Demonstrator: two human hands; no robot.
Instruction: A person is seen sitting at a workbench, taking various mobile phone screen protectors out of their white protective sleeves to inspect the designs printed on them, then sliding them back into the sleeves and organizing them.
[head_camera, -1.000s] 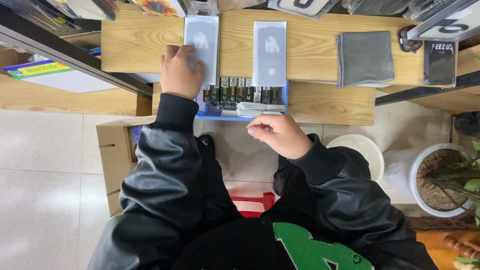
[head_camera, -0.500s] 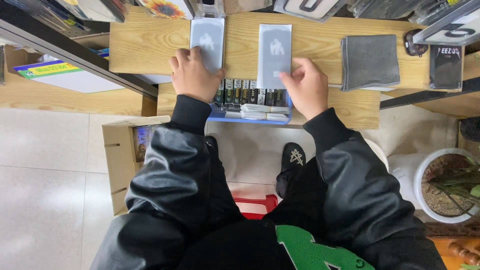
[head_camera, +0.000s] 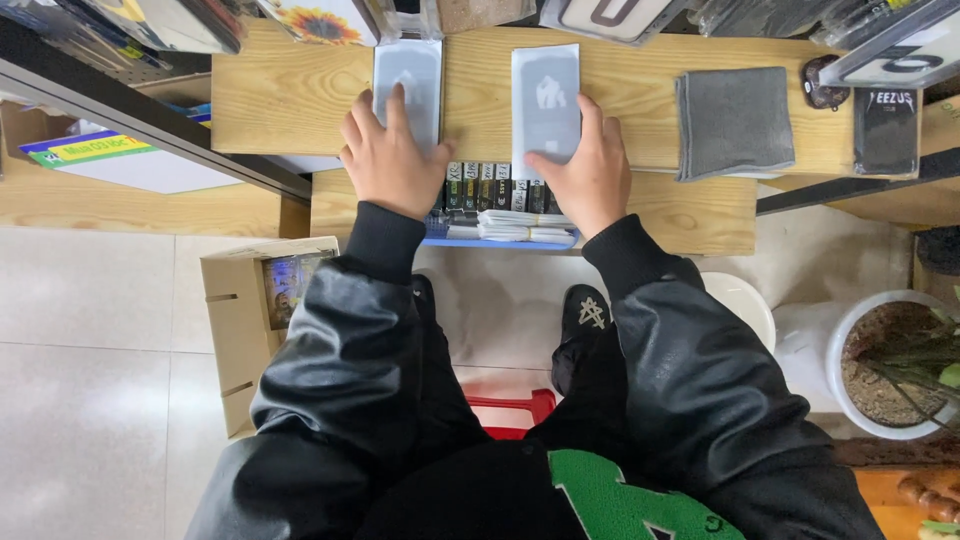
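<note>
Now, both hands down on the wooden bench, palms flat, fingers spread a little, gripping nothing; left hand pressing on the near end of the left sleeve, a pale grey flat packet lying lengthwise on the wood; right hand likewise on the near right corner of the right sleeve, index finger along its right edge, thumb across its near end; sleeves side by side, apart, a strip of bare wood between them.

Just near of the hands, between the wrists, a blue tray on the lower shelf, holding a row of small dark boxes upright and a bundle of white packets at the near right; partly hidden under both palms.

Further right on the bench, a folded grey cloth, well apart from the right hand; beyond it a black pouch at the far right edge.

Below left, on the tiled floor, an open cardboard box; below right, a white pot of soil with green leaves; between the knees, a red stool; black jacket sleeves covering both arms.
</note>
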